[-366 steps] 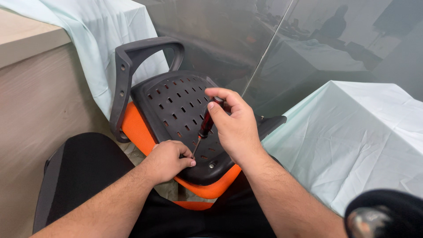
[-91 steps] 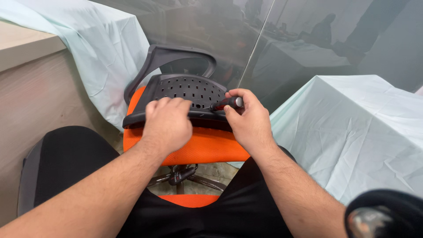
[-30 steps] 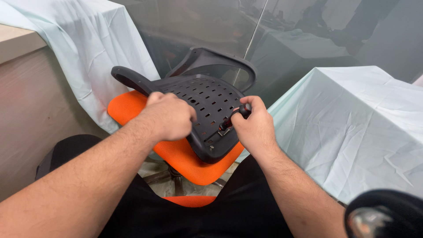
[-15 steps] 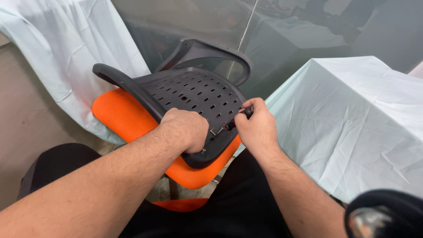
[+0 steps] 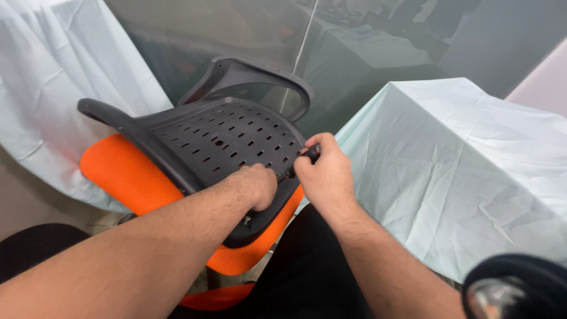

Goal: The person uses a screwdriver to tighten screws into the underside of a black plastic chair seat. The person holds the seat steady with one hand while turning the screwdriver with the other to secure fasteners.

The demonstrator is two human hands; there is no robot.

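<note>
Chair seat (image 5: 230, 142): black perforated plastic pan, tipped on edge, underside up, resting on the orange cushion (image 5: 127, 180) below it. One armrest loop (image 5: 254, 74) sticks up past the far edge of the seat, a second dark arm (image 5: 127, 127) runs along its left edge.

Left hand (image 5: 254, 186): closed over the near edge of the seat, fingers wrapped under, bracing it. Right hand (image 5: 325, 174): fist closed round a screwdriver (image 5: 298, 165), dark grip, reddish shaft, tip going in at the near-right edge of the seat just beside the left hand. Fastener itself is hidden behind the knuckles, can't tell if the tip is seated.

My read, step in hand is driving or backing out a screw at that edge. To do it well:
- keep the shaft square to the seat; it looks slanted, risk of cam-out
- push along the axis while turning, plastic boss strips easily
- left hand holds the seat from rocking on the cushion; keep its fingers off the tip's line
- turn slowly at the end, stop on firm resistance

Pale cloth (image 5: 466, 159) drapes a block right of the seat, another cloth (image 5: 53, 77) hangs left of it. Dark glass panel behind the seat.
</note>
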